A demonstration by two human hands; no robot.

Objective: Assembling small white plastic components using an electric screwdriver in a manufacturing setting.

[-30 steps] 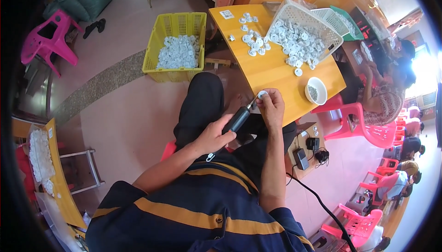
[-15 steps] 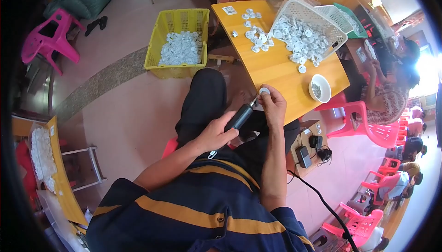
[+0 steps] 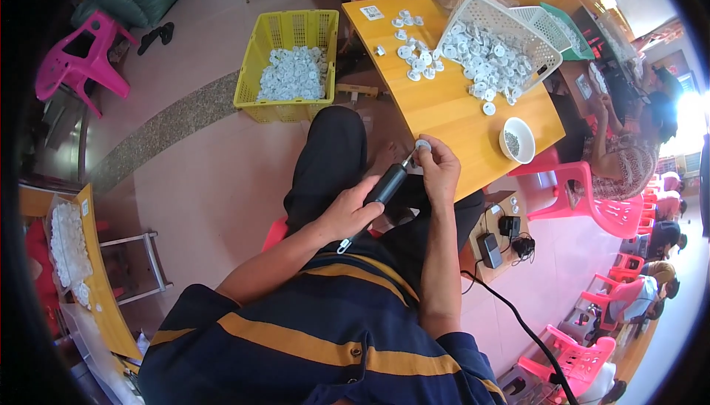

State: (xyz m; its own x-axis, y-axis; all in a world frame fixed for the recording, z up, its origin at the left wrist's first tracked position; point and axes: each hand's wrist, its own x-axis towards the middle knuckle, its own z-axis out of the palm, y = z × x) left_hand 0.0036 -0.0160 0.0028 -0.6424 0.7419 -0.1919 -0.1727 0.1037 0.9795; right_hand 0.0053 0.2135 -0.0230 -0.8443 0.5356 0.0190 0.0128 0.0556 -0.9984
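Observation:
My left hand [image 3: 350,210] is wrapped round the black body of an electric screwdriver [image 3: 387,185]. Its metal bit points up and to the right, reaching a small round white plastic part [image 3: 422,144]. Pinched in the fingers of my right hand [image 3: 441,168], that part sits just off the near left edge of the wooden table [image 3: 473,161]. Whether a screw is at the bit's tip is too small to tell. On the table lie several loose white parts [image 3: 418,59], and a white bowl [image 3: 525,141] of small metal pieces, seemingly screws, stands near the right corner.
A tilted white basket [image 3: 546,56] spills white parts onto the table. Left of it, a yellow crate [image 3: 248,94] on the floor holds many more. Power adapters [image 3: 489,250] with cables lie low on the right. A co-worker [image 3: 629,153] sits beyond a pink chair [image 3: 614,209].
The view has shifted slightly. Both hands keep nearly the same pose, with the screwdriver still against the white part; a loop on the screwdriver's rear end shows slightly differently.

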